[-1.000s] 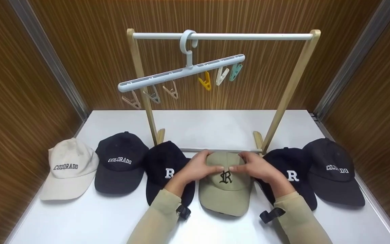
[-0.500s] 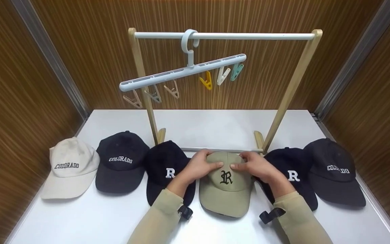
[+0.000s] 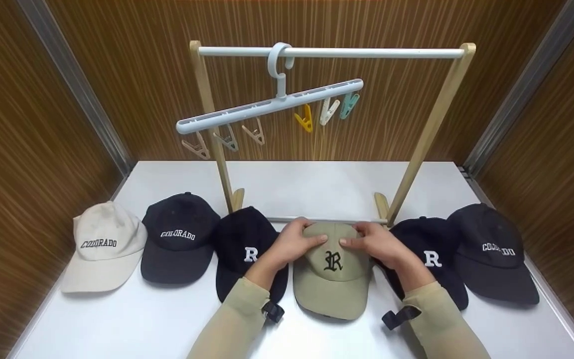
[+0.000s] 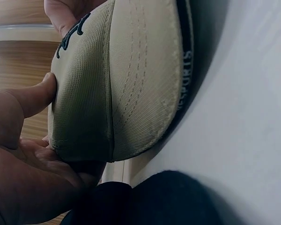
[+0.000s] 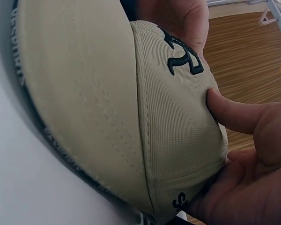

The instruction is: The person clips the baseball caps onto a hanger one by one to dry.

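A khaki baseball cap (image 3: 332, 296) with a dark embroidered R faces front at the middle of the table. My left hand (image 3: 292, 245) grips one side of its crown, thumb across the front panel. On the other side my right hand (image 3: 380, 247) holds it the same way, and the two thumb tips are a little apart. In the left wrist view, the left hand's (image 4: 18, 154) fingers curl beneath the cap's side. The right wrist view shows the right hand (image 5: 267, 150) likewise, with most fingers hidden by the fabric. Lettering runs along the brim's edge (image 5: 25, 89).
Navy R caps (image 3: 247, 249) (image 3: 431, 271) flank the hands, with dark Colorado caps (image 3: 177, 239) (image 3: 491, 254) and a cream cap (image 3: 100, 249) further out. Behind stands a wooden-legged rack (image 3: 366, 53); a pale blue hanger (image 3: 267, 105) with several coloured clips hangs from its bar.
Both thumbs have slid slightly up the crown, away from the embroidered R, and a little further apart. The cap and hands otherwise stay in place.
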`<state>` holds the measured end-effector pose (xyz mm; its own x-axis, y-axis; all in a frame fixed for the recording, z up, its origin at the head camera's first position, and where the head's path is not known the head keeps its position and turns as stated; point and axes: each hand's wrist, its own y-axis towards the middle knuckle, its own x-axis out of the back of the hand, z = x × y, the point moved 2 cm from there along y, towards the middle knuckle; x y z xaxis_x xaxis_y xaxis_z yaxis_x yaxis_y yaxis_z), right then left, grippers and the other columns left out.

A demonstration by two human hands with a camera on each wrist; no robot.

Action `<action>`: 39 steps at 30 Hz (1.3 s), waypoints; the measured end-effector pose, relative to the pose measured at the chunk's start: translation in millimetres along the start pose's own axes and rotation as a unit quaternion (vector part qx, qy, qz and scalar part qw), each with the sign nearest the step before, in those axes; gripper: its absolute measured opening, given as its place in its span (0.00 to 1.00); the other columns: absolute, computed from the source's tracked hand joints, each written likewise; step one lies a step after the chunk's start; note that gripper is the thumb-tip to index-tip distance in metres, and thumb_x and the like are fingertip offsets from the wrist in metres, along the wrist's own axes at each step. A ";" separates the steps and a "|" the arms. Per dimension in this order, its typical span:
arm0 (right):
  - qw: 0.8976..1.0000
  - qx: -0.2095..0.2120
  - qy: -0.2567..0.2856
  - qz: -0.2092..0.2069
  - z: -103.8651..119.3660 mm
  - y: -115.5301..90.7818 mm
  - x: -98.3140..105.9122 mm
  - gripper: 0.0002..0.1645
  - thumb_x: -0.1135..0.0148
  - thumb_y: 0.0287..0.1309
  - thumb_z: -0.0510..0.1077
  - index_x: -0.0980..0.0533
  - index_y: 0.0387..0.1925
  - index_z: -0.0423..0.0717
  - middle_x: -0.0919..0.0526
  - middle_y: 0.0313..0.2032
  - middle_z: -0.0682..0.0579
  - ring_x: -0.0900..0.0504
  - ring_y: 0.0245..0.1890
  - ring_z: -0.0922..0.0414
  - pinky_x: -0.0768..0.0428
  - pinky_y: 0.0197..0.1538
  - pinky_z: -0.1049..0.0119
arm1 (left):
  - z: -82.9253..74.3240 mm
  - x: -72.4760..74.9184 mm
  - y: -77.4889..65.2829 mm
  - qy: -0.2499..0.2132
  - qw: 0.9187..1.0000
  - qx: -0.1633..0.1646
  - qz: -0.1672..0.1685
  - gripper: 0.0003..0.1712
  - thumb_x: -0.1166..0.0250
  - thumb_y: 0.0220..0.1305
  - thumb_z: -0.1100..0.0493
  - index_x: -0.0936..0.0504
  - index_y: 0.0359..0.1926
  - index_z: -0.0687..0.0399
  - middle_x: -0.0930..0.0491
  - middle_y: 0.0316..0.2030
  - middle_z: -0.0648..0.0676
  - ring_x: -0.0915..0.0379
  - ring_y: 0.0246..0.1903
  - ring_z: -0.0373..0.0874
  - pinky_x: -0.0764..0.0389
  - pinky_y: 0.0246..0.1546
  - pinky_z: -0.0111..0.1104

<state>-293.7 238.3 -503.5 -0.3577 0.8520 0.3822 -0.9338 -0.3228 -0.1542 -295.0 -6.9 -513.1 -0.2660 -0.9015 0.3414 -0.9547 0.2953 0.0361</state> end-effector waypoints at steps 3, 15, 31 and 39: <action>1.000 0.005 -0.003 -0.006 1.5 -0.2 -0.4 0.19 0.25 0.73 0.46 0.16 0.50 0.33 0.13 0.37 0.49 0.17 0.38 0.56 0.17 0.41 0.63 | -1.4 0.6 -0.4 -0.008 1.000 -0.005 -0.001 0.21 0.21 0.71 0.54 0.17 0.52 0.65 0.18 0.43 0.54 0.25 0.43 0.44 0.20 0.49 0.41; 0.998 0.032 -0.007 -0.051 11.9 -4.8 -0.1 0.17 0.27 0.76 0.47 0.18 0.47 0.36 0.17 0.33 0.52 0.21 0.35 0.56 0.21 0.36 0.64 | -6.7 2.5 -0.8 -0.027 0.999 -0.024 -0.016 0.17 0.24 0.74 0.54 0.18 0.52 0.62 0.19 0.44 0.53 0.23 0.43 0.43 0.19 0.48 0.40; 0.995 0.056 0.016 -0.084 23.1 -7.4 0.4 0.15 0.31 0.79 0.48 0.18 0.47 0.37 0.15 0.39 0.48 0.19 0.41 0.52 0.20 0.43 0.62 | -20.3 3.6 -3.0 -0.044 0.997 -0.053 -0.037 0.15 0.26 0.76 0.56 0.18 0.51 0.61 0.19 0.44 0.53 0.23 0.46 0.44 0.19 0.53 0.44; 0.990 0.071 0.026 -0.116 30.2 -11.0 -1.0 0.16 0.29 0.78 0.48 0.17 0.48 0.36 0.15 0.39 0.47 0.18 0.40 0.52 0.19 0.42 0.62 | -24.6 4.7 -3.7 -0.045 0.995 -0.070 -0.045 0.14 0.26 0.76 0.56 0.19 0.51 0.60 0.19 0.43 0.53 0.23 0.45 0.44 0.20 0.52 0.44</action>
<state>-283.3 228.6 -474.7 -0.1357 0.9291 0.3440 -0.9839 -0.1670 0.0630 -289.5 -4.5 -488.5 -0.1965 -0.9495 0.2447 -0.9489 0.2470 0.1965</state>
